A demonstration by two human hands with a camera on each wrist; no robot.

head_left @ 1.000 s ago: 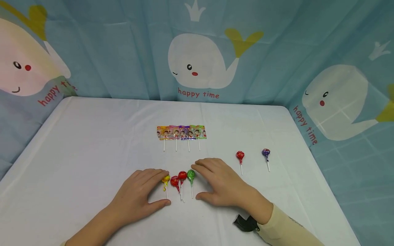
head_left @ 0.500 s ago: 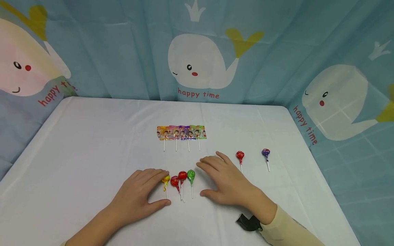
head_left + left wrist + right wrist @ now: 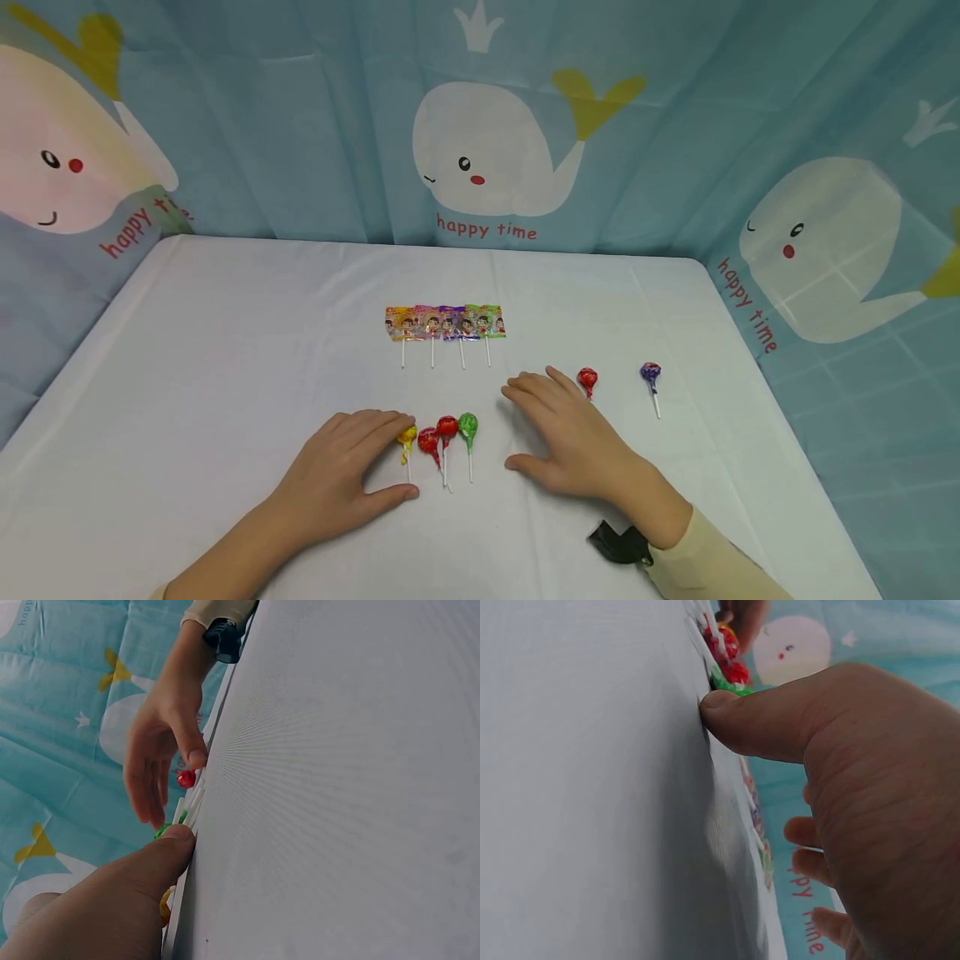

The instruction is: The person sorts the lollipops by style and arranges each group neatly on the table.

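Observation:
At the front middle of the table, a yellow lollipop (image 3: pixel 407 437), two red lollipops (image 3: pixel 429 442) and a green lollipop (image 3: pixel 468 426) lie in a short row, sticks toward me. My left hand (image 3: pixel 341 467) rests at the row's left end, forefinger at the yellow candy's head, thumb apart near its stick. Right of the green one, my right hand (image 3: pixel 566 437) is spread with nothing in it. Just behind its fingers lies another red lollipop (image 3: pixel 587 380), its stick mostly hidden by the hand. In the left wrist view, the green candy (image 3: pixel 166 829) peeks past my left thumb.
Several flat-wrapped lollipops (image 3: pixel 446 322) lie side by side farther back. A purple lollipop (image 3: pixel 650 374) sits at the right. A black strap (image 3: pixel 621 543) is at my right wrist. Blue whale-print curtains (image 3: pixel 300 125) stand around the white-covered table (image 3: pixel 225 350).
My right hand has moved right, away from the green lollipop, and now covers most of the single red lollipop's stick. The left hand and the row of lollipops have stayed put.

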